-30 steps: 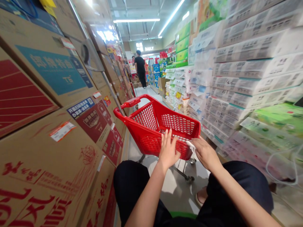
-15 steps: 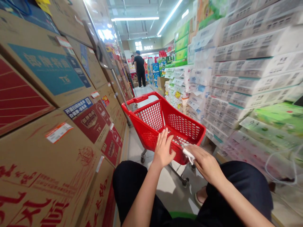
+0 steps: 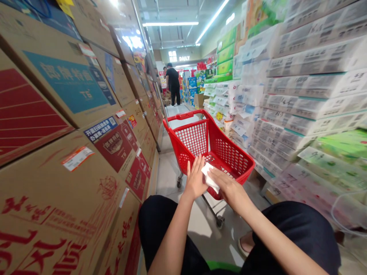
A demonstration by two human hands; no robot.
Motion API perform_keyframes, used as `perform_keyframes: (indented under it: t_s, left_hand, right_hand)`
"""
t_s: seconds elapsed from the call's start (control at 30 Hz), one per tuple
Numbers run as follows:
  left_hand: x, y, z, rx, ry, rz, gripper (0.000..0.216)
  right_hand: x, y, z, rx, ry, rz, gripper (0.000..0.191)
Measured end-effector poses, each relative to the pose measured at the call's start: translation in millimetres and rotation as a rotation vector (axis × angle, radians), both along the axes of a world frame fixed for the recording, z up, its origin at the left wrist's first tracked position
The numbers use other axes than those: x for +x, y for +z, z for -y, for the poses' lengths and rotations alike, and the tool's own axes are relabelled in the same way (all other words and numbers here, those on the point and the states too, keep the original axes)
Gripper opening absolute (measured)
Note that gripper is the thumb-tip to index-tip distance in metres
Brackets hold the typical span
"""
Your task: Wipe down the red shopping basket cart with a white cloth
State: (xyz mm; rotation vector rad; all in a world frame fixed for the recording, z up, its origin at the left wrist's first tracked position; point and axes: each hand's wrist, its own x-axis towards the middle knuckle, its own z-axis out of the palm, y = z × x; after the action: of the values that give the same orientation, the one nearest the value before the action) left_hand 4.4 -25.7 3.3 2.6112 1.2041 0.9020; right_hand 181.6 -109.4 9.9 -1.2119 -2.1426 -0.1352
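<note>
A folded white tissue is in my right hand, its fingers closed over the upper side. The tissue lies against the thumb side of my left hand, whose fingers are stretched out and spread. Both hands are in front of the near side of a red plastic shopping cart with latticed walls. Whether my left fingertips touch the cart I cannot tell. Only red lattice floor shows inside the basket.
Stacked cardboard cartons wall the left side. Tissue packs pile high on the right. A person in black stands farther down the aisle. My knees flank my arms, and the cart's wheel is on the tiled floor.
My right hand has moved left with the tissue and brought it against my left hand. The view has shifted slightly, so the cart appears farther right.
</note>
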Motion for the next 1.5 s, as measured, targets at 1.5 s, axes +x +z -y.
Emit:
perform_keyframes:
  t_s: [1.5]
  left_hand:
    - [19, 5.0, 29, 0.072, -0.128, -0.077, 0.088]
  right_hand:
    - [34, -21.7, 68, 0.068, -0.230, 0.025, 0.066]
